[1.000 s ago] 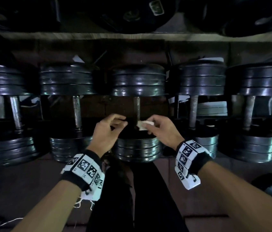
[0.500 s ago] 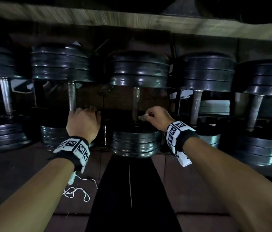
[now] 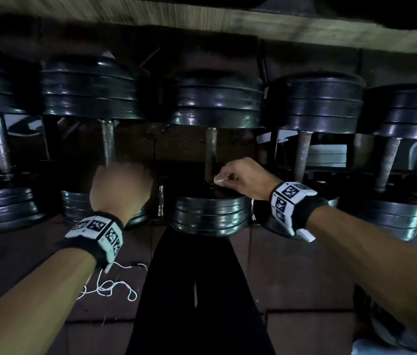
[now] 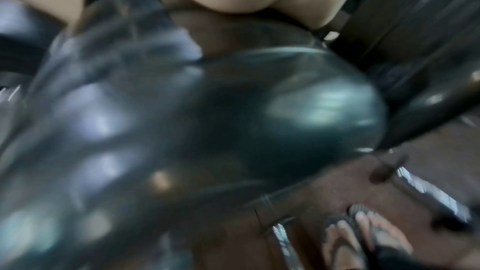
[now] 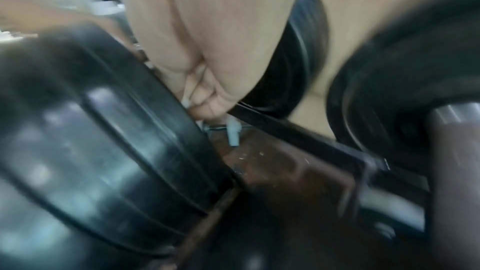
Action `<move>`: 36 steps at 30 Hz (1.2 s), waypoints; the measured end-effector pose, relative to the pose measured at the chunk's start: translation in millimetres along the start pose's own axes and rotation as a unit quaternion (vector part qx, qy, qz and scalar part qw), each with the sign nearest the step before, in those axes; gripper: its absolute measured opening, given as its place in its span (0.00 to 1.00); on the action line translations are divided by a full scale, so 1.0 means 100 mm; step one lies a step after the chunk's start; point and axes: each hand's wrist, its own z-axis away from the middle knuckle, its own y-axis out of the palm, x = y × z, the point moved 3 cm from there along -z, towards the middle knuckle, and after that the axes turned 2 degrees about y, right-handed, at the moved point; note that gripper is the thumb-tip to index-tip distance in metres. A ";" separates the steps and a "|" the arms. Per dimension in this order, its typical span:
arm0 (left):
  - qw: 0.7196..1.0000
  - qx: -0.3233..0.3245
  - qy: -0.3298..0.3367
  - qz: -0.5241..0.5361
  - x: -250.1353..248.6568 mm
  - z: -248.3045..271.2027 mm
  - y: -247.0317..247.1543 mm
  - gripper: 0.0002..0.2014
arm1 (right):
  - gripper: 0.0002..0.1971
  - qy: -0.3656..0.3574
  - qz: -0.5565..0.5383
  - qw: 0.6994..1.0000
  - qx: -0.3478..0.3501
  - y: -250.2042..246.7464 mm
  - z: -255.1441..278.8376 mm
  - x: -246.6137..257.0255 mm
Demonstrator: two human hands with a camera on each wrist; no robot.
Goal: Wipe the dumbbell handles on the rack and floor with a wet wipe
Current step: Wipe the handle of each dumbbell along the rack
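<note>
A row of dumbbells (image 3: 215, 155) stands before you under a wooden shelf (image 3: 227, 19), five side by side, each with its long axis running away from you: one stack of dark plates far, one near, and a bare steel handle between. They rest on the brown tiled floor (image 3: 292, 272).

The middle dumbbell is the one in hand. Its handle (image 3: 211, 149) points straight away from you, and your right hand (image 3: 247, 179) sits at the near end of it, just to the right of the bar and above the near plates (image 3: 210, 213). Your fingers are curled and pinch the wet wipe (image 3: 219, 179), a small white wad, against the base of the handle. Whether the wipe wraps the bar or only touches its side, you cannot tell from here; the right wrist view is too blurred.

Your left hand (image 3: 121, 187) rests on the near plates of the next dumbbell to the left, at the foot of its handle (image 3: 108, 142). Only its back shows, so you cannot tell how far the fingers are closed or what they hold.

Judging by this, the stroke to come runs away from you, along the bar toward the far plates (image 3: 215, 101), and the right hand is the nearer one.
</note>
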 end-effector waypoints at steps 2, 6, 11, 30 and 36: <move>1.000 -0.001 -0.011 0.012 -0.02 -0.02 0.00 0.19 | 0.09 -0.034 0.013 0.999 0.013 -0.04 0.02 0.12; 1.000 -0.011 -0.009 0.024 0.01 0.00 0.00 0.18 | 0.09 -0.124 0.047 0.991 -0.005 0.01 -0.08 0.37; 0.999 -0.028 -0.005 0.027 0.02 0.00 0.01 0.16 | 0.10 -0.064 0.092 0.993 0.046 0.02 -0.10 0.24; 0.998 -0.056 -0.007 0.032 -0.01 0.00 -0.04 0.12 | 0.06 0.067 -0.012 0.997 -0.041 0.05 0.02 0.12; 0.997 -0.055 -0.010 0.047 -0.01 0.02 -0.05 0.11 | 0.08 -0.037 0.054 0.998 0.002 0.13 -0.09 0.40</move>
